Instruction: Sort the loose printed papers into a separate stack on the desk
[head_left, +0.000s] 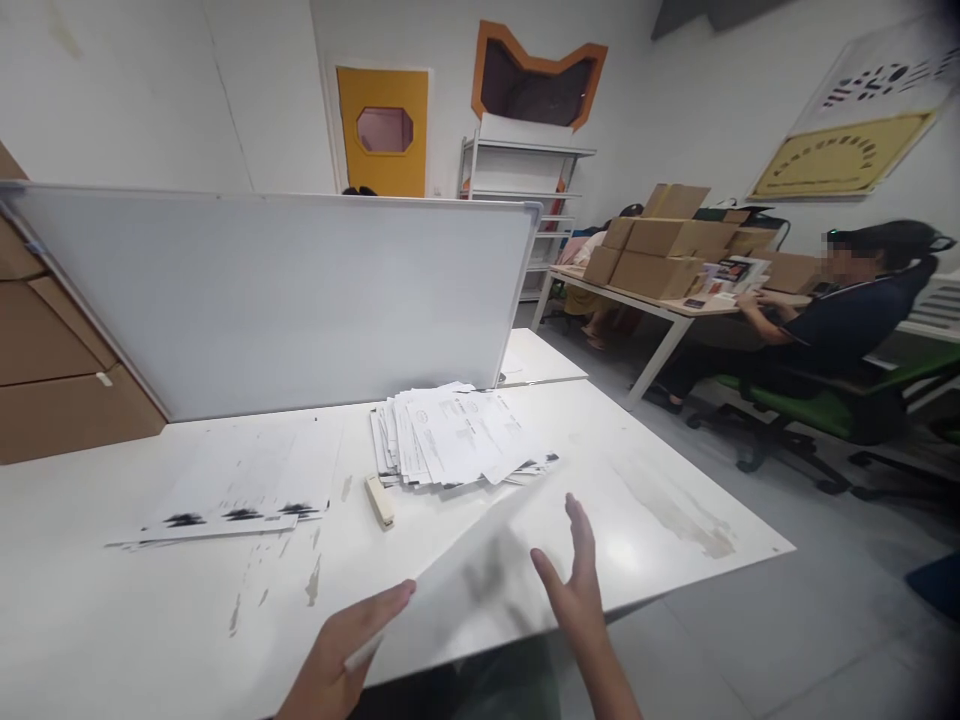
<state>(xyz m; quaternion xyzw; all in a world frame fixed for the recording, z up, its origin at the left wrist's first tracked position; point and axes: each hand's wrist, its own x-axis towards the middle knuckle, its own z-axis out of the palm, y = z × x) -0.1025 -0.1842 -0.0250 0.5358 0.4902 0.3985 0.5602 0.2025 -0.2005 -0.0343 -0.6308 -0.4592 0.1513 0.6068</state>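
Observation:
At the table's near edge, my left hand [341, 645] grips a white sheet of paper [457, 580], its thumb along the edge. The sheet is smeared by motion and hard to tell from the white tabletop. To its right, my right hand [577, 580] is open, thumb and fingers apart, with nothing in it. Ahead lies an uneven pile of printed papers [450, 435]. A cream stapler [380, 502] rests just left of that pile. Farther left is a flatter stack of papers [240, 480] with black smudges along its near edge.
A whiteboard panel [300, 300] stands across the back of the white table [675, 480]. Cardboard boxes [60, 370] are stacked at the left. At right, a person [855, 310] sits at another table holding several boxes [667, 255]. A green chair [795, 405] stands there.

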